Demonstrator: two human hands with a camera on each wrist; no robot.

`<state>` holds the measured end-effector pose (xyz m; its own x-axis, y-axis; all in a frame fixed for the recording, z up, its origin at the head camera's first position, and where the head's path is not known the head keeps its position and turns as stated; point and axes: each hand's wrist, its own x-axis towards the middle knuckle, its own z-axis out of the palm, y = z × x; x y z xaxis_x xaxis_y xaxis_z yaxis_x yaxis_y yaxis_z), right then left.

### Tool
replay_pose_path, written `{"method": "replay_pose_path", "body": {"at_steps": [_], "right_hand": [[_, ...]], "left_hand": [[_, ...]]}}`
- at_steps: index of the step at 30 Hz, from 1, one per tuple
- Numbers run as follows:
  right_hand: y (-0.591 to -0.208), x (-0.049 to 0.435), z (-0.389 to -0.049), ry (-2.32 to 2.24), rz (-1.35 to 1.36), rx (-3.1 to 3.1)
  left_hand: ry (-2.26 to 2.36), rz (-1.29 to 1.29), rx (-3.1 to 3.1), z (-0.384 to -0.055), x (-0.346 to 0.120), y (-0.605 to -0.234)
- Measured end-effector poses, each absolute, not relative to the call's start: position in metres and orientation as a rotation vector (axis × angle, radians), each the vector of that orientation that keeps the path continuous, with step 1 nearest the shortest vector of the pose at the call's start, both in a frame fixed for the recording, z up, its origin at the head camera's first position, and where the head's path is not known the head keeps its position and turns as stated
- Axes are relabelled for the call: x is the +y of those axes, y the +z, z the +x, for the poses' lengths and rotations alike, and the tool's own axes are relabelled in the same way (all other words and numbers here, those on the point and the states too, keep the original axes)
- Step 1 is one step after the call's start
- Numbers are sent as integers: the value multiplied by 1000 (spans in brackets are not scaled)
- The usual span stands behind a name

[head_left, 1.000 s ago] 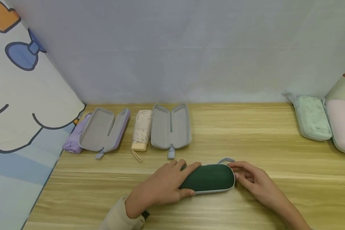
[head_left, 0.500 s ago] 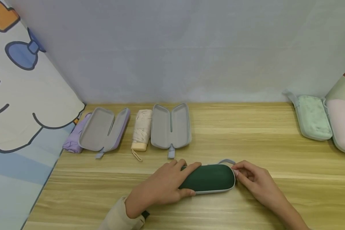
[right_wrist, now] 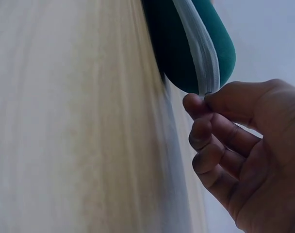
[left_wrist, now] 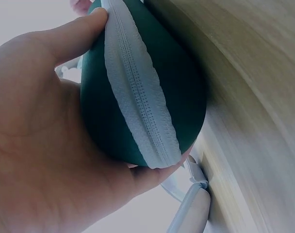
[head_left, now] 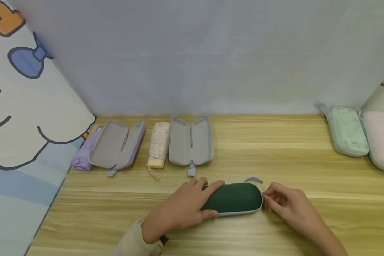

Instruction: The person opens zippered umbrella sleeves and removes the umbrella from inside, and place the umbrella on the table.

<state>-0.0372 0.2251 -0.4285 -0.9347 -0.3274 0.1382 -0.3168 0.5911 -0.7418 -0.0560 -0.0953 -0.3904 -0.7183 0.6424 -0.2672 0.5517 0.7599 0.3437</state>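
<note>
A dark green hard zip case [head_left: 233,197] with a pale zipper band lies on the wooden table. My left hand [head_left: 183,207] grips its left end from above, thumb on the near side and fingers over the far side. In the left wrist view, the zipper [left_wrist: 138,92] is closed at that end. My right hand [head_left: 289,205] is at the case's rounded right end. Its thumb and forefinger pinch the zipper pull there, mostly hidden by the fingertips. The right wrist view shows the zipper band [right_wrist: 205,58] running to these fingertips. A grey strap [head_left: 253,180] sticks out behind the case.
Behind lie an opened purple case [head_left: 108,144] beside a purple folded umbrella [head_left: 84,153], then a cream folded umbrella [head_left: 159,144] and another opened grey-lined case [head_left: 191,142]. A mint green case [head_left: 348,131] and a pink case [head_left: 381,138] stand at the far right.
My right fingertips have moved from the far right corner of the green case round to the middle of its right end. The left hand keeps its grip and the case stays put.
</note>
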Motion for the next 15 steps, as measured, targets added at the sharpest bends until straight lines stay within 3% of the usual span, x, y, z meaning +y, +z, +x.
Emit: {"method": "replay_pose_path", "body": {"at_steps": [15], "right_hand": [[-431, 227, -15, -1237, -745, 2758]], "left_hand": [[286, 917, 2586, -56, -95, -390]]}}
